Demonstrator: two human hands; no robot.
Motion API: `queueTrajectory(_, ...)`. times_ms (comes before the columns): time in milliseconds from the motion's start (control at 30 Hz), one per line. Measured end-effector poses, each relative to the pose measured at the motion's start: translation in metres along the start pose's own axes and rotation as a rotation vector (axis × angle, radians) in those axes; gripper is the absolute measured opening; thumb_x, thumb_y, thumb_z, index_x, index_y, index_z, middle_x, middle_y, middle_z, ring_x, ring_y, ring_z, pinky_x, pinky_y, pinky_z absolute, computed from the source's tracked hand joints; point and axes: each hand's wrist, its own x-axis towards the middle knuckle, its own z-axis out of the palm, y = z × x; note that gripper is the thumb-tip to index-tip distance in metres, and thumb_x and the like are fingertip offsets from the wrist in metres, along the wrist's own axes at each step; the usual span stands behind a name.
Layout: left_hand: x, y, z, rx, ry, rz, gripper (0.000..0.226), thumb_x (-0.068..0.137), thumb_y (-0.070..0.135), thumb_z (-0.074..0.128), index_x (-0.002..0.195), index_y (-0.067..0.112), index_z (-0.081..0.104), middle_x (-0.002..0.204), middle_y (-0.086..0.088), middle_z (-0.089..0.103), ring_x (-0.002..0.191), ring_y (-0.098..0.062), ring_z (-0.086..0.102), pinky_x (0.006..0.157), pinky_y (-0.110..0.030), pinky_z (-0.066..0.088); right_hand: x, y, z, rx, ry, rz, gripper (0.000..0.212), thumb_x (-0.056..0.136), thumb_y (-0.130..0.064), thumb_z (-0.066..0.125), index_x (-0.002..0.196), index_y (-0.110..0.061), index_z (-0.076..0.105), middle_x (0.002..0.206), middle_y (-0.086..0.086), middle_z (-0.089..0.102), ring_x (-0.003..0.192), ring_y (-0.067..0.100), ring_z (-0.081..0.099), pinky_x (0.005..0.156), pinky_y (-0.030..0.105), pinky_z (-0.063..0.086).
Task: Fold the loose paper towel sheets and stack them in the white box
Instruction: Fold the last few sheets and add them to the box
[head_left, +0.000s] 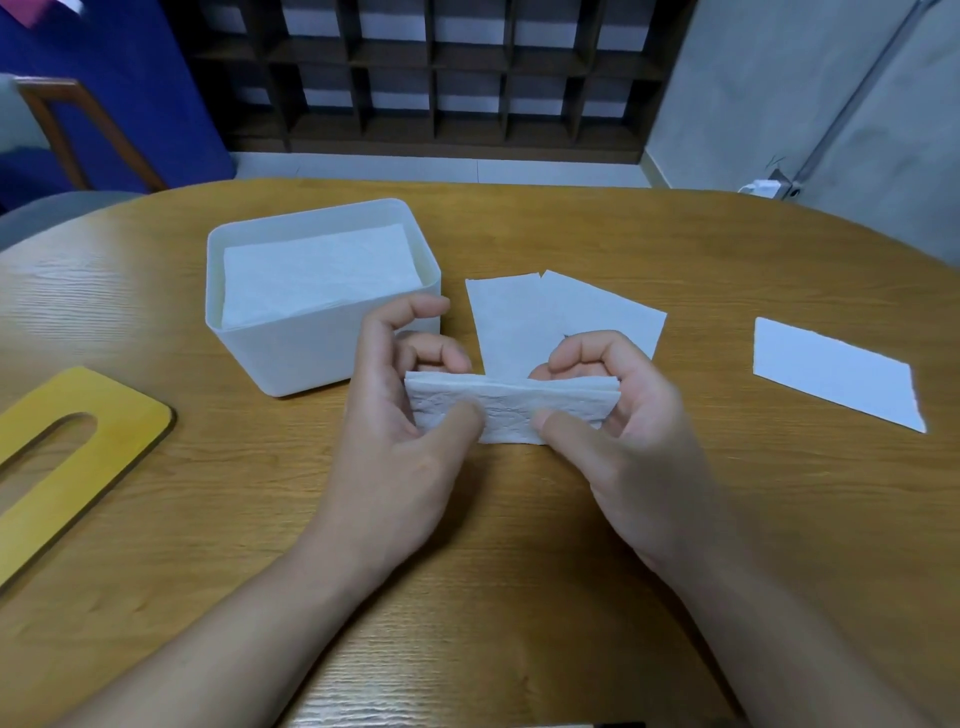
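Note:
A folded paper towel sheet (511, 408) is held just above the table between both hands. My left hand (400, 410) pinches its left end and my right hand (613, 410) pinches its right end, thumbs on the near face. The white box (291, 353) stands to the left behind my left hand, with a stack of folded sheets (317, 273) inside. Two loose sheets (524, 322) lie overlapping flat on the table just behind my hands. Another loose sheet (836, 374) lies flat at the right.
A yellow wooden lid with a long slot (67, 452) lies at the left on the wooden table (519, 545). A chair and a blue wall stand at the far left, dark shelving behind the table.

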Motion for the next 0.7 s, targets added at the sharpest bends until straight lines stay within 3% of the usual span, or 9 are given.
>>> queueTrajectory(67, 0.0, -0.002, 0.0, 0.052, 0.003, -0.03, 0.064, 0.08, -0.001, 0.064, 0.137, 0.025, 0.051, 0.099, -0.001, 0.063, 0.084, -0.023, 0.057, 0.073, -0.038, 0.049, 0.0, 0.001, 0.0, -0.038, 0.006, 0.017, 0.033, 0.09, -0.004, 0.077, 0.113, -0.026, 0.067, 0.1, 0.009, 0.074, 0.094, 0.048, 0.067, 0.076, 0.069, 0.054)
queueTrajectory(267, 0.001, -0.003, 0.0, 0.074, -0.008, -0.056, 0.047, 0.081, -0.001, 0.062, 0.12, 0.024, 0.056, 0.095, -0.002, 0.062, 0.082, -0.014, 0.055, 0.076, -0.032, 0.045, 0.0, 0.001, 0.0, -0.057, 0.008, 0.054, 0.029, 0.095, -0.003, 0.075, 0.107, -0.028, 0.066, 0.094, 0.025, 0.066, 0.084, 0.053, 0.06, 0.07, 0.068, 0.052)
queueTrajectory(400, 0.0, -0.002, 0.0, 0.067, -0.031, -0.04, 0.039, 0.082, -0.004, 0.061, 0.111, 0.02, 0.053, 0.094, -0.008, 0.06, 0.079, -0.015, 0.05, 0.073, -0.033, 0.041, -0.001, 0.0, 0.0, -0.046, 0.002, 0.051, 0.022, 0.096, -0.012, 0.078, 0.108, -0.027, 0.069, 0.096, 0.021, 0.071, 0.092, 0.051, 0.066, 0.077, 0.069, 0.056)
queueTrajectory(600, 0.0, -0.005, -0.008, 0.156, -0.014, -0.065, 0.04, 0.09, 0.005, 0.065, 0.122, 0.025, 0.051, 0.099, 0.001, 0.063, 0.084, -0.02, 0.057, 0.075, -0.045, 0.046, -0.001, -0.001, 0.0, -0.096, -0.002, 0.078, 0.005, 0.101, -0.02, 0.079, 0.102, -0.022, 0.074, 0.093, 0.015, 0.076, 0.091, 0.044, 0.072, 0.08, 0.069, 0.057)
queueTrajectory(633, 0.0, -0.005, -0.011, 0.22, -0.029, -0.086, 0.041, 0.095, 0.009, 0.068, 0.126, 0.028, 0.05, 0.102, 0.005, 0.068, 0.087, -0.019, 0.063, 0.077, -0.044, 0.051, -0.001, -0.001, -0.001, -0.09, 0.008, 0.086, 0.004, 0.101, -0.021, 0.079, 0.102, -0.021, 0.075, 0.093, 0.014, 0.077, 0.091, 0.041, 0.074, 0.081, 0.069, 0.058)
queueTrajectory(700, -0.002, -0.004, -0.016, 0.346, -0.069, -0.091, 0.04, 0.103, 0.012, 0.07, 0.129, 0.031, 0.047, 0.106, 0.009, 0.076, 0.089, -0.011, 0.07, 0.077, -0.027, 0.052, -0.001, -0.001, -0.002, -0.068, 0.026, 0.094, 0.005, 0.101, -0.021, 0.08, 0.101, -0.02, 0.075, 0.095, 0.011, 0.079, 0.093, 0.037, 0.077, 0.084, 0.069, 0.059)
